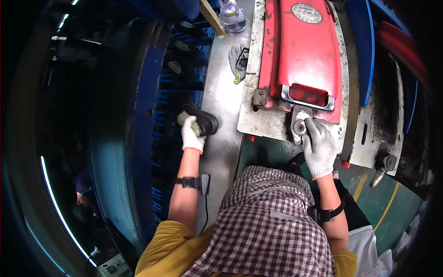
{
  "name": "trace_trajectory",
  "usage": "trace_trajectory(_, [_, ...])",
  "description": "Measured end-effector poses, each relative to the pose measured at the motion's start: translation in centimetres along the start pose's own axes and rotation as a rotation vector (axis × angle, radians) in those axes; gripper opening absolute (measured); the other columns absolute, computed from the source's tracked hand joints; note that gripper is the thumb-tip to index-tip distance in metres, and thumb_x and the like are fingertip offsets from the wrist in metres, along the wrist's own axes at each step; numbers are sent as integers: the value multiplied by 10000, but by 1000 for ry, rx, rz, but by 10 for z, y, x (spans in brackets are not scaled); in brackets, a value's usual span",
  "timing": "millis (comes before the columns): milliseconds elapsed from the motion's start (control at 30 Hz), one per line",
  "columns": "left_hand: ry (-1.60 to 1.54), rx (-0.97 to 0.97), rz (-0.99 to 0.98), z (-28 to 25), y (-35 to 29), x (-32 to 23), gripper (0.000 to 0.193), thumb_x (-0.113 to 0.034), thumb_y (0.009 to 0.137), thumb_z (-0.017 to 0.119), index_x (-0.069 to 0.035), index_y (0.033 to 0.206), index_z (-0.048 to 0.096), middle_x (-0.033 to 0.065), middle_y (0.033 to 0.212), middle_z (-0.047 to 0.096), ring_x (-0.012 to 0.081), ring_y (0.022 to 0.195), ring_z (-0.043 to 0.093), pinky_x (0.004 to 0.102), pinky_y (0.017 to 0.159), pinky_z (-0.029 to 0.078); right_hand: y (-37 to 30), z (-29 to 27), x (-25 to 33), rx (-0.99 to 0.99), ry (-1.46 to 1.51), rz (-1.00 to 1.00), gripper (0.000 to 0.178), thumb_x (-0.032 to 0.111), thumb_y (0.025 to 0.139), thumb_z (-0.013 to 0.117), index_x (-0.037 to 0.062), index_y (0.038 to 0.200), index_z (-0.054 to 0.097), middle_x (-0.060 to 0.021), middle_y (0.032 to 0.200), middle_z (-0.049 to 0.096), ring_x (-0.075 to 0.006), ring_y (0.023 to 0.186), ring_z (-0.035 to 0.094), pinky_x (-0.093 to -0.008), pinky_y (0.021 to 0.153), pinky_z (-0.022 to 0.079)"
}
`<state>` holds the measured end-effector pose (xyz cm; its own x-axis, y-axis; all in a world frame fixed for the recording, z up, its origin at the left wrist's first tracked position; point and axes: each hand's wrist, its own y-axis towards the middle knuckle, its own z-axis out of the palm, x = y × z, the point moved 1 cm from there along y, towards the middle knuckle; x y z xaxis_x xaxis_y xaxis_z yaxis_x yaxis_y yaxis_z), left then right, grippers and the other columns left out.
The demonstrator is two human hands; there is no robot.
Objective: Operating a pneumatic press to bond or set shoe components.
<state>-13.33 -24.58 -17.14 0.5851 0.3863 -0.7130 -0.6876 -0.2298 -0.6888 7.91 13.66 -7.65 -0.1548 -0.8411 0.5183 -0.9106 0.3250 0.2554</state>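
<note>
Two hands on show, the left hand [190,135] and the right hand [320,150], each in a white knit glove! Two black forearm straps [185,182], one per arm. And just one black, rounded, shoe-like piece [206,121]! One loose grey fabric glove [236,55], one clear plastic jug with a pale purple top [234,21], one curved red cover [311,55]. Two small red knobs [345,164], two yellow floor stripes [386,206], and at least three pale oval pieces [174,67] over on the blue slatted rack [162,97]!

Both gloved hands [192,136] [320,148] reach forward, well apart, curled.
</note>
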Motion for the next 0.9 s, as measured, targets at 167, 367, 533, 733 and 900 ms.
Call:
trace_trajectory(167, [202,-327,272,-1,92,-34,173,-195,782,824,-141,908,718,-8,905,650,160,770,624,324,772,543,3,4,1,48,-99,61,461,134,869,716,124,1327,666,-143,1253,679,-362,1094,668,-460,960,539])
trace_trajectory(367, [239,66,375,-10,230,-55,414,-258,921,739,-48,1272,674,57,1209,676,233,1120,612,397,1014,496,-6,-7,3,40,-152,91,487,232,912,693,150,1388,638,-140,1281,693,-345,1117,694,-456,927,577])
trace_trajectory(533, [233,344,123,-104,301,-95,513,-323,983,706,-32,1391,600,124,1391,614,258,1301,591,402,1115,494,-6,4,-3,31,15,97,525,299,938,674,131,1430,598,-138,1216,704,-347,1088,702,-459,913,584])
trace_trajectory(733, [577,-50,360,-120,236,-20,516,-309,983,705,-33,1403,587,130,1396,608,264,1304,588,407,1107,504,-11,3,-8,-12,-89,210,511,231,876,667,134,1373,602,-133,1034,655,-347,936,670,-492,804,545])
trace_trajectory(900, [563,-169,370,-158,194,-21,519,-298,984,704,-34,1412,576,135,1400,603,269,1306,586,412,1099,513,-1,-4,2,29,-25,247,474,252,881,655,111,1332,619,-148,965,679,-370,910,682,-502,799,549])
